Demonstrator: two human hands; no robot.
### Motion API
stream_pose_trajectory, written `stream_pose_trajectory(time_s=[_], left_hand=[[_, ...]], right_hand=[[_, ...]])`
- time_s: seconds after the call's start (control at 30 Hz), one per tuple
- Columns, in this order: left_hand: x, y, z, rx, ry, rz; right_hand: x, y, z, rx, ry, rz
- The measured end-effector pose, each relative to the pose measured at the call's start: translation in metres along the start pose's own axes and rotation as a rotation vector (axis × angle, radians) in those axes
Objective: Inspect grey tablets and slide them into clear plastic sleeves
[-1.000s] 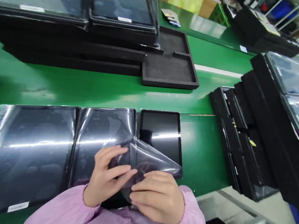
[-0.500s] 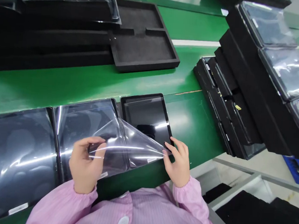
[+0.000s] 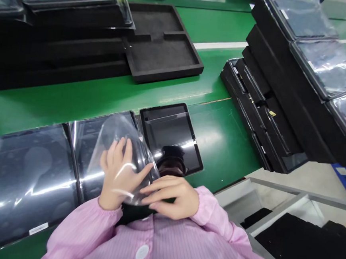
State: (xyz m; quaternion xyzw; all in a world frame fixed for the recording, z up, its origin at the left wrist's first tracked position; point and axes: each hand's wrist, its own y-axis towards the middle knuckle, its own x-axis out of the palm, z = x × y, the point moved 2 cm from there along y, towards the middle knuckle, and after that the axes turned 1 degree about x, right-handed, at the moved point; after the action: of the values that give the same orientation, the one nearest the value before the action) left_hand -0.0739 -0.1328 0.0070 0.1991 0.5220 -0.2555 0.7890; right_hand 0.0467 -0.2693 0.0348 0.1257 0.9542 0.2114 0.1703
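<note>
A clear plastic film (image 3: 109, 130) is bunched in front of me; I cannot tell whether it is a single sheet or a bag. My left hand (image 3: 118, 173) lies behind or inside it, fingers spread, with glare crossing the skin. At the film's lower right edge, my right hand (image 3: 170, 195) pinches it between thumb and fingers. Just beyond my right hand, a bare black tablet (image 3: 168, 135) lies screen up on the green table. To the left, a tablet in clear wrapping (image 3: 84, 134) is partly covered by the film, beside another wrapped tablet (image 3: 28, 174) with a white label.
A black foam tray (image 3: 166, 57) with shallow recesses sits across the green table (image 3: 220, 137). Stacked black trays with wrapped tablets (image 3: 65, 17) stand at the far left. More tray stacks (image 3: 284, 82) lean at the right. Below the table edge is a grey metal frame (image 3: 280, 217).
The film was stretched between both hands across the tablet's lower part; now it is bunched to the left, off the screen. My right hand has moved left, and my left hand's fingers have spread.
</note>
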Motion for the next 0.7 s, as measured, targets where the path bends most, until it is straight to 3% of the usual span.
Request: stream_pose_trajectory(time_s=[0.17, 0.23, 0.37, 0.43, 0.53, 0.6, 0.7], left_hand=[[0.003, -0.001, 0.004, 0.033, -0.002, -0.009], [0.003, -0.002, 0.004, 0.052, -0.007, -0.016], [-0.015, -0.007, -0.011, -0.001, 0.020, 0.000], [-0.038, -0.013, -0.032, -0.154, 0.064, 0.074], [-0.078, -0.035, -0.074, -0.496, 0.178, 0.171], [-0.098, -0.057, -0.098, -0.663, 0.240, 0.149], [-0.108, -0.086, -0.123, -0.785, 0.190, 0.077]], right_hand=[[-0.069, -0.019, 0.004, 0.409, -0.193, 0.612], [-0.085, -0.030, 0.015, 0.557, -0.300, 0.712], [-0.083, -0.036, 0.042, 0.755, -0.373, 0.631], [-0.076, -0.033, 0.050, 0.823, -0.392, 0.582], [-0.072, -0.027, 0.053, 0.880, -0.418, 0.581], [-0.072, -0.023, 0.052, 0.897, -0.413, 0.605], [-0.073, -0.018, 0.049, 0.918, -0.365, 0.658]])
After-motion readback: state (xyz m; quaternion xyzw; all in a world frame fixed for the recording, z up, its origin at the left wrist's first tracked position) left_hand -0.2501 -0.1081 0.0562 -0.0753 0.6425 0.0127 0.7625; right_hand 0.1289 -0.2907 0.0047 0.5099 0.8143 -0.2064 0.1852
